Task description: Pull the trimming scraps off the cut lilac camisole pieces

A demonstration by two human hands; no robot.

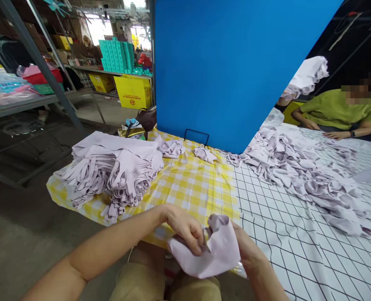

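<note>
Both hands (185, 225) (242, 246) hold lilac fabric (223, 246) at the yellow cloth's (188, 184) near edge.

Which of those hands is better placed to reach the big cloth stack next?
Probably the left hand: it's nearer the cloth stack. The right hand is farther across, partly hidden behind the cloth piece.

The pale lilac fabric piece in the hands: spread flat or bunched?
Bunched: the pale lilac fabric piece curls up beside the left hand.
</note>
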